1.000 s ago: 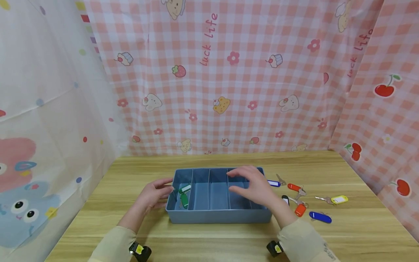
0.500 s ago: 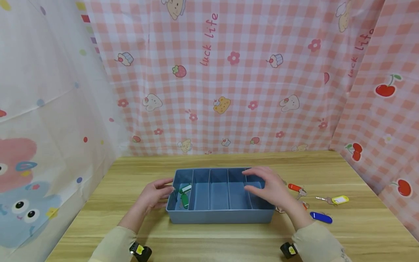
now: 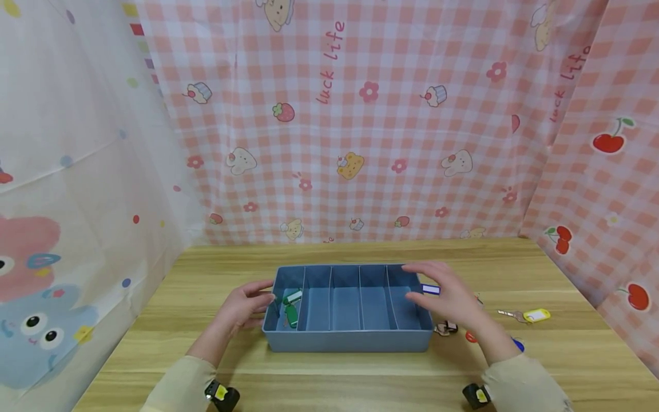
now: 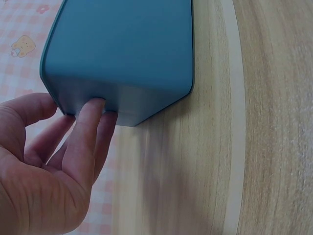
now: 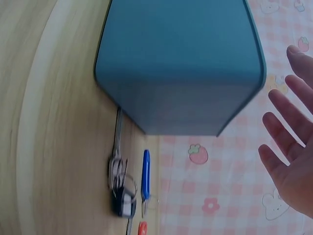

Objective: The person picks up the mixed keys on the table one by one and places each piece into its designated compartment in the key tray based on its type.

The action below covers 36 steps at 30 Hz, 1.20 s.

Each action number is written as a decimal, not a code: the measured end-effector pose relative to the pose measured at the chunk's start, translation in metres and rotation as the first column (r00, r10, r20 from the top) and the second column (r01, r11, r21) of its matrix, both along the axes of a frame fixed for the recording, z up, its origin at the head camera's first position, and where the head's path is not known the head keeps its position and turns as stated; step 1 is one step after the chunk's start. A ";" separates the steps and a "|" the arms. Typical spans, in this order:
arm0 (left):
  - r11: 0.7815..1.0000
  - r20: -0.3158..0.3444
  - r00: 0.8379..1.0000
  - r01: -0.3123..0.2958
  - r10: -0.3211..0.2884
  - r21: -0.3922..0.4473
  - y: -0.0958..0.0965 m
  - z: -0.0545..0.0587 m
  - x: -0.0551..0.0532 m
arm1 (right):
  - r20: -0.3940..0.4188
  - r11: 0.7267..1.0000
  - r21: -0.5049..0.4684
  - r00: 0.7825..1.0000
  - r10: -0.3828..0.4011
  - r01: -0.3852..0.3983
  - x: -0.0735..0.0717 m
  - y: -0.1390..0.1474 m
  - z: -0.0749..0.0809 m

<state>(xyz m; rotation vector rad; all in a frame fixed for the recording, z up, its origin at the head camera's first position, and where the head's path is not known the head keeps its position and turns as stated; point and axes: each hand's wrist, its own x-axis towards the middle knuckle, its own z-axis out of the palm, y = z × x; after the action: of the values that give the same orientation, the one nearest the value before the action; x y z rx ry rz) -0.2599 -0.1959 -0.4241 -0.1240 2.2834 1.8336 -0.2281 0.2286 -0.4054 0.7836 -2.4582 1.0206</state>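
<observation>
A blue-grey divided box [image 3: 350, 341] stands lengthwise on the table. In its leftmost compartment lie keys with green key tags [image 3: 291, 315]. My left hand [image 3: 242, 306] touches the box's left end, thumb at the rim; in the left wrist view, extended fingers [image 4: 83, 142] rest against the outer end wall. Over the right end of the box is my right hand [image 3: 448, 292], thumb and fingers spread apart and holding nothing. The right wrist view shows that hand's fingers [image 5: 286, 134] apart from the box wall.
Right of the box lie tagged keys: a blue tag [image 3: 431, 289], a black tag [image 3: 451, 327], a red tag [image 3: 471, 336], a yellow tag [image 3: 537, 315] and another blue tag [image 3: 519, 344]. My right forearm partly covers them. A checked cloth [image 3: 376, 200] hangs behind the table.
My right hand has moved right from above the box's inner compartments to its right end, uncovering the right compartments. The left hand and the box have stayed in place.
</observation>
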 end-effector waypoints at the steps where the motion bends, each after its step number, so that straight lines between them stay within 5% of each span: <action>1: 1.000 0.002 1.000 -0.006 0.006 0.000 0.000 0.000 0.000 | -0.006 1.000 0.002 1.000 0.006 -0.006 0.000 0.002 0.000; 12: 1.000 0.005 1.000 -0.025 0.025 -0.004 -0.001 -0.002 -0.002 | -0.141 0.999 0.054 0.990 -0.002 0.009 0.003 0.025 0.000; 36: 0.999 0.006 0.999 -0.035 0.035 -0.027 0.001 0.000 -0.001 | -0.118 0.980 0.153 0.987 -0.107 0.124 0.028 0.091 -0.003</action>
<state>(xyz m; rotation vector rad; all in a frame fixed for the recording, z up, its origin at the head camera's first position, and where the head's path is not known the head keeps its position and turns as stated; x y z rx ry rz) -0.2606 -0.1949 -0.4240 -0.1757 2.3159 1.8171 -0.1999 0.3201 -0.4087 0.7156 -2.4805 0.7260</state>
